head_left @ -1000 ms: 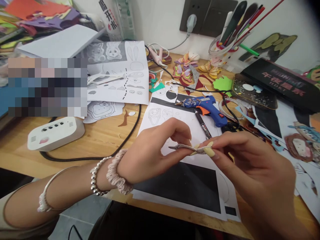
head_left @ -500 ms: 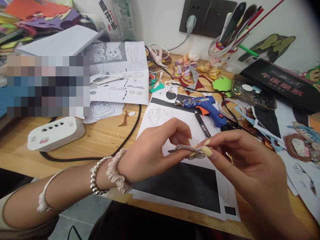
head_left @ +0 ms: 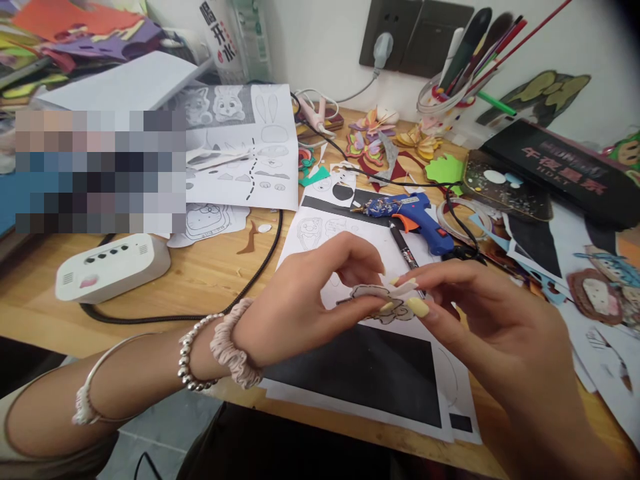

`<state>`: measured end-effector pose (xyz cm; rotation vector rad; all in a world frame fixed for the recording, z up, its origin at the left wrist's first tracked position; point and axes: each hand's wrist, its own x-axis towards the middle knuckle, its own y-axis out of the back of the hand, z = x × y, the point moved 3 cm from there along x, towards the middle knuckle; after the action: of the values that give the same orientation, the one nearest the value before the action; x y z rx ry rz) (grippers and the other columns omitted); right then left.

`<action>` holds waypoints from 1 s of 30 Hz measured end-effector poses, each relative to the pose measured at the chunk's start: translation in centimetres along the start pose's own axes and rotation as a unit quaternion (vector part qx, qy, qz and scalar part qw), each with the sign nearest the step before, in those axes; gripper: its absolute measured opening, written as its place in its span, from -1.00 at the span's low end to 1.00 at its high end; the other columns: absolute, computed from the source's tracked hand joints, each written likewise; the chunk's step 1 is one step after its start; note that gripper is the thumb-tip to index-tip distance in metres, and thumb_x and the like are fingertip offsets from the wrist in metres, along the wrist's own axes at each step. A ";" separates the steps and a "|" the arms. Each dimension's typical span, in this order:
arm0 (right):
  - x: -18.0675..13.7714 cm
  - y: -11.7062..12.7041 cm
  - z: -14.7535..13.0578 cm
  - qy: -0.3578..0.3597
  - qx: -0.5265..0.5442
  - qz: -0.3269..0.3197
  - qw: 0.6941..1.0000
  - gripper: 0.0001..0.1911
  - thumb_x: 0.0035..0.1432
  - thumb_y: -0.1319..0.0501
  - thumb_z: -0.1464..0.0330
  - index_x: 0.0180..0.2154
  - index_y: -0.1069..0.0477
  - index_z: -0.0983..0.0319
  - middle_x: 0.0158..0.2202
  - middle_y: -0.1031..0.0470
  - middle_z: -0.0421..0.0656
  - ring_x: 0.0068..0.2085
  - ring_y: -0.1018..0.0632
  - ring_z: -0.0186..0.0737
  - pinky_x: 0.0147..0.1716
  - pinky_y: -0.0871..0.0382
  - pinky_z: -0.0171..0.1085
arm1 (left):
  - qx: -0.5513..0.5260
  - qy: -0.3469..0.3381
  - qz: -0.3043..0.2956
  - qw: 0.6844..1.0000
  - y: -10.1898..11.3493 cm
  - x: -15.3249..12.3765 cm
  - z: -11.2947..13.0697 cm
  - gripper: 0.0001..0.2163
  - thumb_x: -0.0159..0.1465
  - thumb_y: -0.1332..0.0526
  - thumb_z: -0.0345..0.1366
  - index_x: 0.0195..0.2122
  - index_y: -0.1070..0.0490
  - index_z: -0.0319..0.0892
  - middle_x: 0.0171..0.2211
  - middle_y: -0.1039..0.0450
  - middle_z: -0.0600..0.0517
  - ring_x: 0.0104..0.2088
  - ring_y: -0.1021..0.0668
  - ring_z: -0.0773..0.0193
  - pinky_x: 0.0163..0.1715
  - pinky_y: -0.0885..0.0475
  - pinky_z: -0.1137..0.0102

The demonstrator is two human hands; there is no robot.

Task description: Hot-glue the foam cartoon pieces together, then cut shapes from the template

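Observation:
Both hands hold a small pale paper cutout with dark drawn outlines, above the printed sheets. My left hand pinches its left part between thumb and fingers. On the other side, my right hand grips its right edge between thumb and fingertips. Part of the cutout is hidden by the fingers. Just beyond the hands, a black marker lies on a white printed sheet. A blue glue gun with an orange trigger rests behind the marker. Below the hands is a sheet with a large black rectangle.
At the left sits a white power strip with a black cord. Printed drawings lie behind it. Paper butterflies, a green scrap, a black box and a pen holder stand along the back and right.
The cutout has tilted, so more of its outlined face shows between my hands. My right fingertips have shifted slightly along its edge. The things on the table have stayed put.

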<state>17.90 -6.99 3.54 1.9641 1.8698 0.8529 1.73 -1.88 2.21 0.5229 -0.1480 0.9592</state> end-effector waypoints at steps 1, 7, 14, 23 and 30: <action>0.1 0.0 0.0 0.014 -0.004 -0.011 1.000 -0.91 0.01 -0.20 0.36 -0.35 -0.39 0.15 -0.33 -0.44 -0.22 -0.32 -0.46 -0.27 -0.46 -0.28 -0.32 | -0.018 0.007 0.009 1.000 0.0 0.0 -0.1 -0.81 0.10 -0.22 -0.33 -0.28 -0.24 -0.21 -0.41 -0.40 0.06 -0.42 -0.47 0.38 -0.35 -0.42 0.44; 0.5 -0.1 -0.1 0.052 -0.045 -0.028 0.997 -0.94 -0.01 -0.20 0.40 -0.41 -0.41 0.13 -0.23 -0.41 -0.23 -0.20 -0.43 -0.24 -0.45 -0.27 -0.33 | -0.082 0.046 0.014 0.995 0.0 0.1 -0.6 -0.79 0.08 -0.24 -0.33 -0.28 -0.24 -0.21 -0.40 -0.37 0.04 -0.39 -0.47 0.36 -0.34 -0.44 0.41; 0.5 -0.3 0.0 0.045 -0.036 -0.026 0.998 -0.96 0.01 -0.19 0.40 -0.42 -0.40 0.15 -0.21 -0.41 -0.22 -0.19 -0.43 -0.24 -0.40 -0.29 -0.31 | -0.128 0.064 -0.005 0.990 -0.2 0.3 -0.7 -0.78 0.09 -0.23 -0.37 -0.27 -0.22 -0.22 -0.38 -0.38 0.03 -0.40 -0.47 0.40 -0.35 -0.44 0.45; 0.2 -0.4 -0.1 0.047 -0.031 -0.022 0.998 -0.95 0.02 -0.18 0.43 -0.40 -0.39 0.16 -0.18 -0.39 -0.17 -0.16 -0.42 -0.19 -0.36 -0.30 -0.28 | -0.149 0.066 -0.004 0.987 -0.2 0.2 -0.6 -0.77 0.10 -0.22 -0.39 -0.24 -0.20 -0.22 -0.41 -0.43 0.04 -0.38 -0.51 0.39 -0.30 -0.44 0.45; 0.3 -0.4 -0.1 0.051 -0.032 -0.020 0.998 -0.95 0.02 -0.18 0.42 -0.41 -0.39 0.16 -0.18 -0.40 -0.19 -0.16 -0.42 -0.21 -0.33 -0.29 -0.28 | -0.136 0.052 -0.005 0.989 -0.2 0.2 -0.7 -0.76 0.10 -0.23 -0.39 -0.24 -0.19 -0.20 -0.43 -0.46 0.05 -0.39 -0.52 0.38 -0.32 -0.43 0.45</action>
<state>17.51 -6.69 3.42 1.8702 1.9066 1.0066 1.89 -1.50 1.63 0.2216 -0.1784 0.9373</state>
